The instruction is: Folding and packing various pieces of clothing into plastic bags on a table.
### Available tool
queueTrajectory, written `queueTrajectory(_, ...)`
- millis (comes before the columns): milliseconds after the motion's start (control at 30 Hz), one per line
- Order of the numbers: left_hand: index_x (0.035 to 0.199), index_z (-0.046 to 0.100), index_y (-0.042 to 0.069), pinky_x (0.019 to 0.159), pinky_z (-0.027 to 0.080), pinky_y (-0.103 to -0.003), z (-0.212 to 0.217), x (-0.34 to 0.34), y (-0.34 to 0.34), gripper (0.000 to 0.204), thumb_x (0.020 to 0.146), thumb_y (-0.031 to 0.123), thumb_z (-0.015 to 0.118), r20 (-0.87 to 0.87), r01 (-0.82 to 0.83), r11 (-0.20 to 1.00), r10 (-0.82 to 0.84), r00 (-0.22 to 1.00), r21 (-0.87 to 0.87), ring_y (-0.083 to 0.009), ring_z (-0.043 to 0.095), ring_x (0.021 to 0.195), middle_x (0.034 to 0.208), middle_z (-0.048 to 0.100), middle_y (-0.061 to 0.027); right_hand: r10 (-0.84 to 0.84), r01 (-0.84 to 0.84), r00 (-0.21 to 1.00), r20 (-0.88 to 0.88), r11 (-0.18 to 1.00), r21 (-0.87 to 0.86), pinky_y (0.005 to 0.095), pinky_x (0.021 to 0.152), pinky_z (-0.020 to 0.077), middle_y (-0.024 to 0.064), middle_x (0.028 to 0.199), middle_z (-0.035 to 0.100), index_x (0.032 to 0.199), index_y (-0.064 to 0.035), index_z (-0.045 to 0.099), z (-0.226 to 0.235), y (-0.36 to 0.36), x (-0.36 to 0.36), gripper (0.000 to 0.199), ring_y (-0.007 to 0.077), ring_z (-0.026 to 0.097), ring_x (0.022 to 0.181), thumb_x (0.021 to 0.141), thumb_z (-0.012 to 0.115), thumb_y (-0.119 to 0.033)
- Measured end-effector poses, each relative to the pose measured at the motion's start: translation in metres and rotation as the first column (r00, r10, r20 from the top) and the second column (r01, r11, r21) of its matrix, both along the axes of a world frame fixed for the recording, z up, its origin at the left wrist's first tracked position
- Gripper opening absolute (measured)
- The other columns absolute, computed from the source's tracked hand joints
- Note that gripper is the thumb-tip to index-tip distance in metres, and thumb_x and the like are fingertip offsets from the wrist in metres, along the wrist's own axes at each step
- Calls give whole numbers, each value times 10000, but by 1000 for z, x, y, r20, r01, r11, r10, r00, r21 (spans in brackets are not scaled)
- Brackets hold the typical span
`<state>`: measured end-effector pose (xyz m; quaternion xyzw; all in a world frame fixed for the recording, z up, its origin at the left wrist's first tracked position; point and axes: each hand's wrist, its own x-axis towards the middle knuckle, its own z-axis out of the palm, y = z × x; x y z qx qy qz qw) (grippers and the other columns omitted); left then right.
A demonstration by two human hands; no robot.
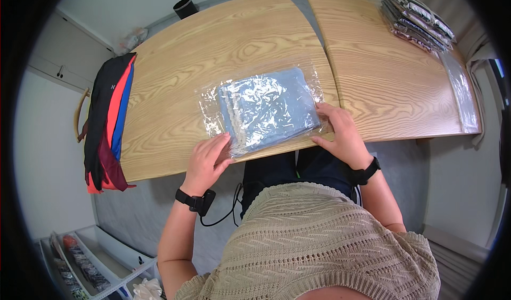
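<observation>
In the middle of my view, toward twelve o'clock, folded light-blue fabric (pixel 294 95) with pale fringe-like trim lies in a clear plastic bag (pixel 211 116) on the wooden table (pixel 175 81). My left hand (pixel 204 159) touches the bag at its eight o'clock; I cannot tell whether it pinches the film. My right hand (pixel 343 135), at four o'clock, has thumb and fingers spread wide at the edge. Glare hides parts of the fabric. At nine o'clock, a black garment (pixel 105 89) bears a small pale logo. At two o'clock, printing on stacked packages (pixel 418 20) is too small to read. Bins (pixel 125 275) at seven are cut off.
</observation>
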<state>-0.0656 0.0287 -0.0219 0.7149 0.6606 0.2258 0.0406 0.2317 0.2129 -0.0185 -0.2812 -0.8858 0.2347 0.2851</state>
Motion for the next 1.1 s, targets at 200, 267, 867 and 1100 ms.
queueTrajectory(200, 1128, 600, 37, 897, 436, -380, -1, -1, 5, 304, 828, 85, 608, -17, 41, 999, -40, 999, 31, -262, 580, 1088, 1183, 621, -96, -8, -23, 992, -125, 971, -240, 353, 869, 475, 123, 1196, 583, 1040, -39, 610, -11, 2, 14, 323, 285, 548, 1106, 734, 715, -50)
queueTrajectory(267, 1120, 608, 21, 895, 445, -384, 3, -1, 5, 263, 872, 86, 551, 15, 30, 999, -31, 999, 18, -299, 579, 1090, 1182, 621, -116, -10, -2, 988, -156, 997, -74, 353, 812, 498, 115, 1092, 633, 951, -26, 640, -15, 6, 18, 216, 277, 591, 1024, 743, 697, -29)
queueTrajectory(867, 1129, 588, 37, 886, 444, -387, 6, 8, 4, 328, 805, 73, 626, -1, 18, 998, -18, 1000, 52, -277, 598, 1057, 1180, 622, -106, -134, 162, 983, -122, 952, 260, 403, 868, 451, 77, 1038, 647, 974, -80, 648, -20, 10, 12, 284, 280, 576, 1042, 699, 674, -10)
queueTrajectory(1100, 971, 564, 23, 844, 471, -358, -6, -5, -5, 175, 804, 21, 617, 179, -44, 998, 38, 983, 33, -291, 618, 971, 1180, 619, -127, -65, 80, 978, -196, 995, 64, 360, 849, 453, 78, 963, 673, 894, -57, 658, -6, 25, 13, 156, 261, 607, 973, 742, 688, -42)
